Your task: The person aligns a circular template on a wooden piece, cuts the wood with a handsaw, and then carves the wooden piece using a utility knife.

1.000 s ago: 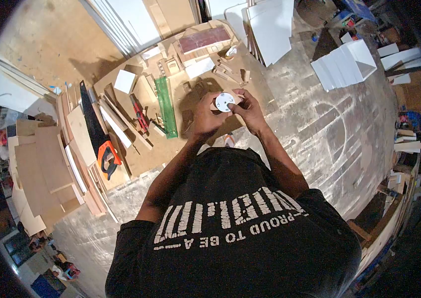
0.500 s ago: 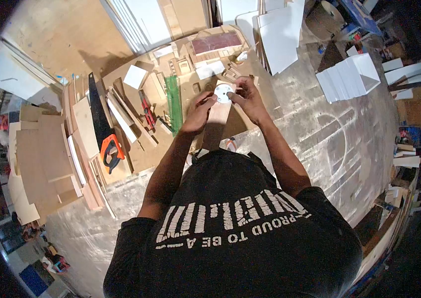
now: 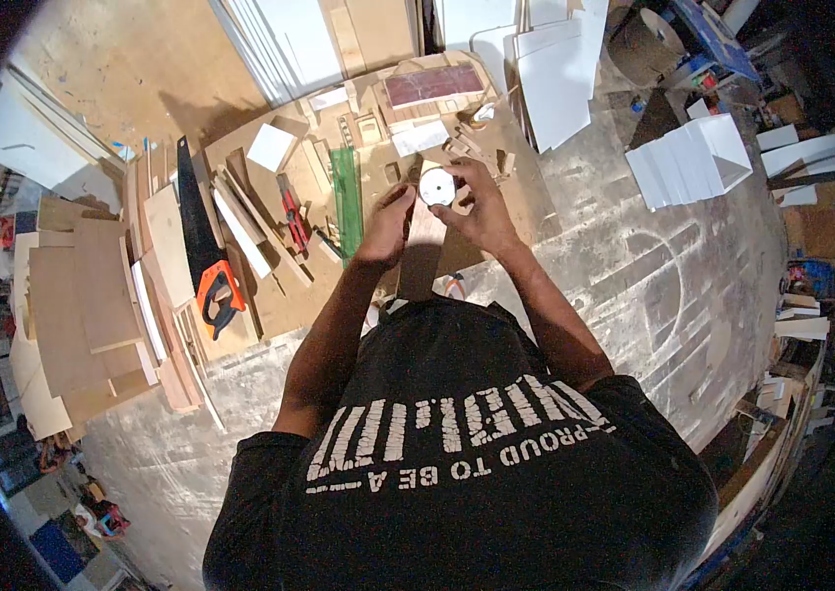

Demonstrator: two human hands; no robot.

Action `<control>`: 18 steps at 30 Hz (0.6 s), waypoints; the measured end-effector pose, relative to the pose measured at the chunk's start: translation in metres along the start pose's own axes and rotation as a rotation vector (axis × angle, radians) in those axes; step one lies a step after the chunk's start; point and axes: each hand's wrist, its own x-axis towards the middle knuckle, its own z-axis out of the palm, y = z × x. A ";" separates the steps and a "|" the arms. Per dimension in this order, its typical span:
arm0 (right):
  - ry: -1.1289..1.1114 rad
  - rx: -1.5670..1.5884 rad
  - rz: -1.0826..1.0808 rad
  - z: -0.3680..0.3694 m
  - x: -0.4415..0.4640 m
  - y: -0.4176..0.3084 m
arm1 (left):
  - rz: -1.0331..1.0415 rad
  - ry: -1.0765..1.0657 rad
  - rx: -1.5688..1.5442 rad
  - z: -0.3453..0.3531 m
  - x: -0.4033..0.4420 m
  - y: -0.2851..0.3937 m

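A white round disc point(image 3: 437, 187) with a small dark hole near its middle is gripped at its right edge by the thumb and fingers of my right hand point(image 3: 484, 212). Beneath it, a narrow wooden board point(image 3: 424, 251) runs toward my body. My left hand point(image 3: 391, 225) is closed along the board's left side, close to the disc but apart from it; its fingertips are partly hidden. The disc's underside is out of sight, so whether it touches the board cannot be told.
On the workbench point(image 3: 324, 295) lie a handsaw point(image 3: 209, 251) with an orange handle, a green strip point(image 3: 346, 202), a red tool point(image 3: 293, 215) and several wood offcuts. White panels point(image 3: 555, 84) lean behind. A white box-like stack point(image 3: 688, 158) stands on the floor at right.
The disc has turned, showing a plainer face with fewer holes. My right hand has shifted to its right edge, while my left fingers have left the disc and closed beside the board.
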 end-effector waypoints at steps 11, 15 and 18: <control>0.267 -0.292 0.348 0.025 0.000 -0.036 | 0.186 -0.130 0.264 0.014 -0.007 0.013; 0.241 -0.359 0.316 0.020 0.002 -0.049 | 0.096 -0.215 -0.040 0.016 -0.011 0.017; 0.133 -0.428 0.268 0.017 0.001 -0.052 | 0.100 -0.267 -0.113 0.012 -0.010 0.007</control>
